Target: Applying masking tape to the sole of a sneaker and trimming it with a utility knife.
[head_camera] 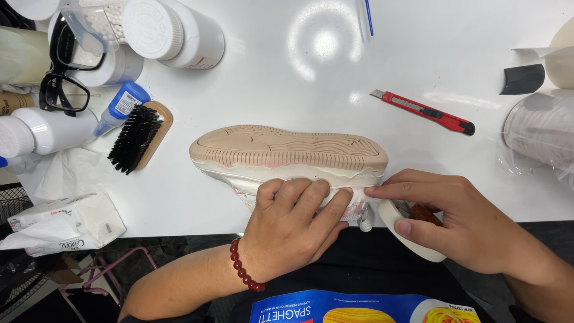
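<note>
A sneaker [287, 152] lies on its side at the near edge of the white surface [287, 72], its tan ridged sole turned up and away from the person, toe end to the left. The left hand [293, 224] lies over the shoe's pale upper, fingers curled and pressed along the edge just below the sole, so its grip is closed on the shoe. A bracelet of dark red beads [242, 267] circles that wrist. The right hand [460, 218] holds a roll of white tape [406, 233] between thumb and fingers, the grip closed around the roll, while its forefinger reaches left to touch the shoe's heel end, where a strip of tape meets the side wall. Beyond the shoe, well apart from both hands, a red utility knife [423, 111] lies on the surface at a slant. To the left sit a wooden brush with black bristles [139, 137], a small blue-capped bottle [121, 106], black-framed glasses [66, 72] and several white jars [173, 30]. A soft pack of tissues [63, 224] rests at the left near corner. A clear-wrapped roll [541, 131] stands at the right edge.
</note>
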